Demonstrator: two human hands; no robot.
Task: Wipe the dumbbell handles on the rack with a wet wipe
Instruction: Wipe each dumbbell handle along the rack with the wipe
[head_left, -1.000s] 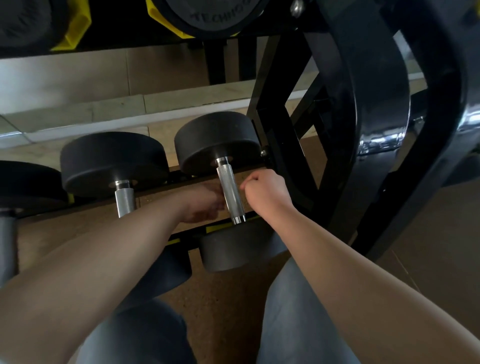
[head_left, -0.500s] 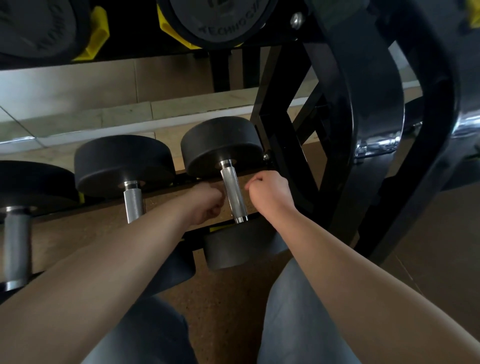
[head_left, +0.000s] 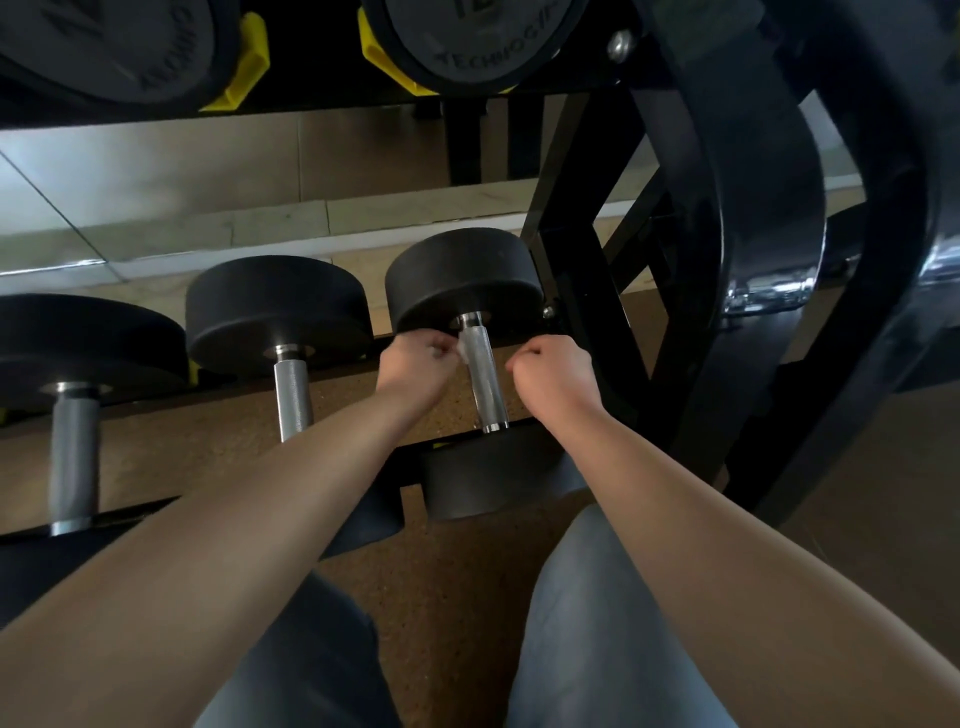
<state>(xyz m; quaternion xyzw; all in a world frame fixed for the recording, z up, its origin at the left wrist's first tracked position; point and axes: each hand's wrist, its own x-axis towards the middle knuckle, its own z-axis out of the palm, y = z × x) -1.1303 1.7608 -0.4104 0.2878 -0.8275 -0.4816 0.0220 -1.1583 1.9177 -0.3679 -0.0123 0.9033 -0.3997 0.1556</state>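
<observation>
White wipe pinched by left hand against handle top; right hand curled just right, grip unclear.

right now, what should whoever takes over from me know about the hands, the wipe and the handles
Left hand pinches the white wet wipe at the left side of the rightmost handle.
Right hand is a closed fist just right of that handle; nothing shows in it.
Done: cannot tell which handles are clean.
Left: finish this one, then check the middle handle and the far-left handle.
</observation>
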